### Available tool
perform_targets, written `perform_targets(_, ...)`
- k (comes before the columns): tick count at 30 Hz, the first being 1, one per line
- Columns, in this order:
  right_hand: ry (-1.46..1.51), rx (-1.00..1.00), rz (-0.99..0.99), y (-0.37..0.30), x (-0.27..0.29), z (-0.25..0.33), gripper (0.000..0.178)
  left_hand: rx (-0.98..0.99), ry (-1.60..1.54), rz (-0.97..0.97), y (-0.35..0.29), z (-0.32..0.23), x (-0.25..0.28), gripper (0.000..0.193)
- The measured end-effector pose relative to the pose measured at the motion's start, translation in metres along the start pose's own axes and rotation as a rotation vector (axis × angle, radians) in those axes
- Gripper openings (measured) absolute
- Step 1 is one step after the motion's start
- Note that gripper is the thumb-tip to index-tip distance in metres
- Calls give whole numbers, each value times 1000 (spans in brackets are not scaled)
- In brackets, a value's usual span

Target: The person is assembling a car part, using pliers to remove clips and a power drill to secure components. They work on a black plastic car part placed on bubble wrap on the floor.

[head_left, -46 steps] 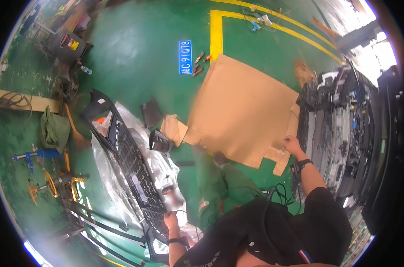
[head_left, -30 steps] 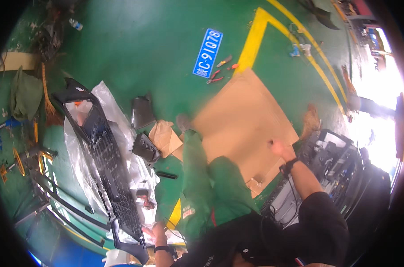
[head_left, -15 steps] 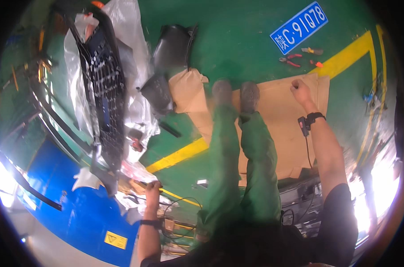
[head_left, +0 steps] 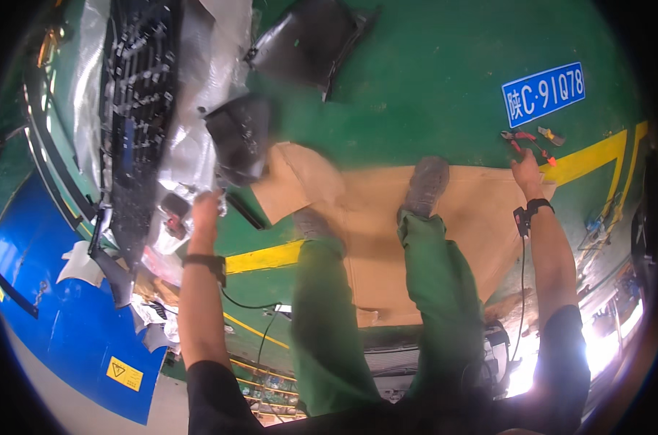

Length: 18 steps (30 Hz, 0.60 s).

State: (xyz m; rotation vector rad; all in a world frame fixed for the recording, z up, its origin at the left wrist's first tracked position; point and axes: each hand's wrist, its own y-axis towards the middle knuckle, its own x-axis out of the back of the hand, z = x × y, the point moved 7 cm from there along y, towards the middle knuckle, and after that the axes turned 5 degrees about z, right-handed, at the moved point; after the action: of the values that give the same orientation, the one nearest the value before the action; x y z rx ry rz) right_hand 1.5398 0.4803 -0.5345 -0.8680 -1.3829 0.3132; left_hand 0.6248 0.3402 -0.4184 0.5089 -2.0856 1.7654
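Note:
My left hand (head_left: 206,214), blurred by motion, is over the left side of the floor, beside a red and dark object (head_left: 174,214) on clear plastic sheeting. Its fingers are too smeared to read. My right hand (head_left: 526,174) reaches to the far edge of the brown cardboard (head_left: 445,232), with its fingers curled in. Just beyond the fingers lie red-handled pliers (head_left: 521,135); I cannot make out whether anything is in the grasp. A yellow-handled tool (head_left: 552,135) and a small orange-red piece (head_left: 550,161) lie near the pliers.
A long black grille (head_left: 137,123) lies on plastic sheeting at the left. Two black plastic panels (head_left: 307,40) (head_left: 240,138) lie beside it. A blue licence plate (head_left: 543,94) is at the far right. A blue panel (head_left: 90,319) stands at lower left. My feet are on the cardboard.
My left hand has moved up and away from the lower left to beside the sheeting. My right hand has come closer to the pliers. My legs are wider apart, and the view has shifted.

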Motion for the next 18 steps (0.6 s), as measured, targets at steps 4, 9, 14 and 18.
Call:
perform_targets(4, -14, 88, -151, 10, -22, 18, 53, -45, -157, -68, 49, 0, -9, 38)
perform_targets(9, 80, 148, -425, 15, -18, 14, 50, -23, -194, 81, 94, 28, -6, 38)
perform_targets(14, -89, 142, -364, 12, -27, 28, 30, -126, -144, 82, 116, 42, -4, 44)
perform_targets(18, 156, 76, -387, -8, -38, 48, 19, -255, -127, 132, 105, 15, -15, 44)
